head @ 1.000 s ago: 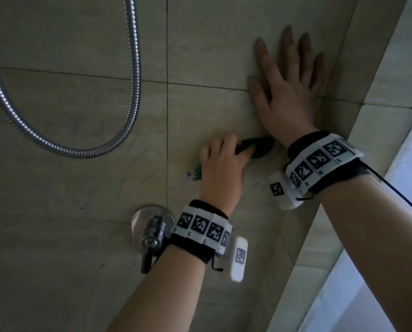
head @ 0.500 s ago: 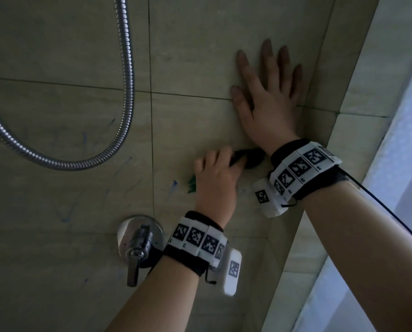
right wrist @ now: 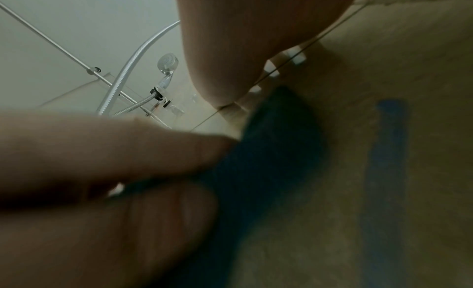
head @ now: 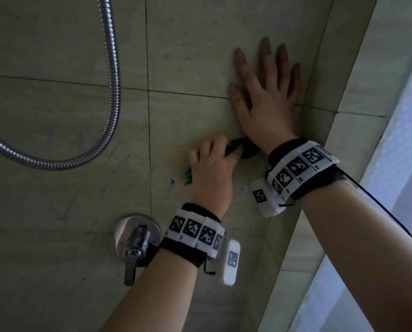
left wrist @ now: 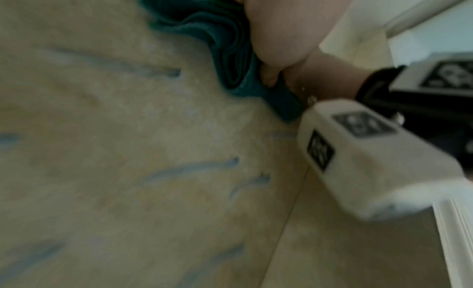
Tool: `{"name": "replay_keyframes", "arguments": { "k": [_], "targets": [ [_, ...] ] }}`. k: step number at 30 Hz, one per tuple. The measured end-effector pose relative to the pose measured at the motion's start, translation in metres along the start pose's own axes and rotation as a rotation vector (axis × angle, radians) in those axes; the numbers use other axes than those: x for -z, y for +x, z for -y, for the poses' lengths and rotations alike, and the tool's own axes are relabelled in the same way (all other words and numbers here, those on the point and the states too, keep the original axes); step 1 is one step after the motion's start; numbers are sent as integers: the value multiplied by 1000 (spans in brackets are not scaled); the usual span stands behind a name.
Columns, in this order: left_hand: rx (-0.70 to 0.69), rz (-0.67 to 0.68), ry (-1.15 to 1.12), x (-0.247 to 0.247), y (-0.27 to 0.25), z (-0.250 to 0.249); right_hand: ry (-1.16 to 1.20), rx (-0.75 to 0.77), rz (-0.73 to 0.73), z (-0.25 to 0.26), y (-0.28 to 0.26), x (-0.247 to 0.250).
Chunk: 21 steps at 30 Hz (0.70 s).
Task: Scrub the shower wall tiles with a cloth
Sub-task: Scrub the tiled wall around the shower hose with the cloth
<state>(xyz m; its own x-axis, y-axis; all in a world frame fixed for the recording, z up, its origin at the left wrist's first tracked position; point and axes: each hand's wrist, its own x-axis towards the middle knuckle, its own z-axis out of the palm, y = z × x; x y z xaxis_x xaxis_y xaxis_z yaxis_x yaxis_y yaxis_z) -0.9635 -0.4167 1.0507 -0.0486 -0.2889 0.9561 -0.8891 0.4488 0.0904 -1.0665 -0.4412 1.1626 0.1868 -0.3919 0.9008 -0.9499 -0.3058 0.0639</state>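
Observation:
My left hand [head: 212, 168] grips a bunched dark teal cloth [head: 245, 148] and holds it against the beige wall tile [head: 188, 121]. In the head view the cloth shows at both sides of the fist. The left wrist view shows its folds [left wrist: 220, 35] under my palm. My right hand [head: 264, 99] lies flat on the wall just above, fingers spread, holding nothing. Blue marks [head: 171, 184] streak the tile beside and below the cloth. In the right wrist view the cloth [right wrist: 268, 150] is a dark blur next to a blue streak [right wrist: 389, 150].
A metal shower hose [head: 113, 92] loops across the wall on the left. The chrome valve handle [head: 136, 238] juts out just left of my left wrist. The side wall [head: 358, 80] meets the tiles in a corner close behind my right hand. A shower head [right wrist: 167, 63] hangs further off.
My left hand with the cloth has shifted only slightly on the tile. The right hand stays flat on the wall. The head view has drifted a little.

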Motion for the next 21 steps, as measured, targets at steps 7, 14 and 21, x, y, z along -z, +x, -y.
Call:
{"name": "replay_keyframes", "arguments": {
  "k": [7,14,21],
  "targets": [
    [-144,260,-48,1,-50,2,-10,2,19,0,-1,1],
    [88,-81,-234,50,-14,36,79,-20,117,3,-1,15],
    [493,-233,-707,72,5,42,661,82,-89,37,-28,44]
  ]
}}
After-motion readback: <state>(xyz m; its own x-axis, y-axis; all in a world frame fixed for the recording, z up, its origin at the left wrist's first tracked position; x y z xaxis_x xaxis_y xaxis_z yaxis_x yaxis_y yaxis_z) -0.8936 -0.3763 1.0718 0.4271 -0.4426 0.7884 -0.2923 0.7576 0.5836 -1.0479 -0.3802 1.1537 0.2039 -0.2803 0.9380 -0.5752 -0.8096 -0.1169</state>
